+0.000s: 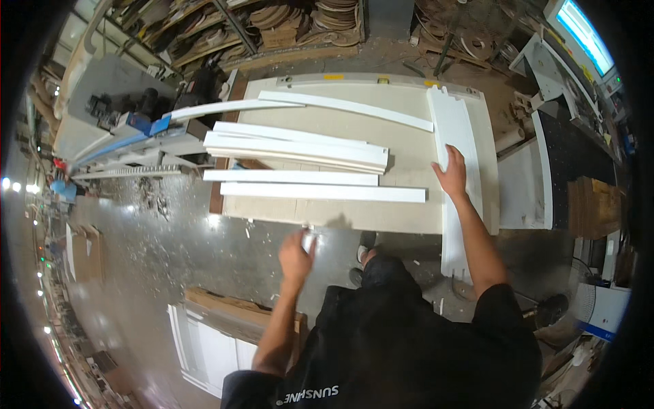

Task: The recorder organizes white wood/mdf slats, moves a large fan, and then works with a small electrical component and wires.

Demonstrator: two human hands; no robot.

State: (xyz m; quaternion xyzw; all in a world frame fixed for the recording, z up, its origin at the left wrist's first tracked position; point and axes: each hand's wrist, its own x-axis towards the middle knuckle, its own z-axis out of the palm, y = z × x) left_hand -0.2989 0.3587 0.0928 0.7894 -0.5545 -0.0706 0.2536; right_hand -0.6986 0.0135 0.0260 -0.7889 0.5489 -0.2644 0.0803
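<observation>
though left grip [297, 258] unclear, right grip [453, 174] unclenched on white board [455, 126], white lettering [310, 394] across black shirt [402, 341]

From the wearer's head, one fisheye view faces down at the left hand [296, 256], right hand [452, 173] and nearby worktop [402, 215].

Long white panels [455, 129], looks like more than one overlapping, are lying flat at right of frame, running top to bottom across the counter [395, 219]. Top end is showing notches; lower end is overhanging the near edge. Right hand [452, 172] is resting on them around mid-length.

White strips are lying left to right, center frame: a stacked bundle [298, 151], pale edges showing at its right end, plus two single strips [323, 191] just below it, nearly parallel. Another strip [346, 109] is slanting down rightward above, its right end reaching the panels.
</observation>
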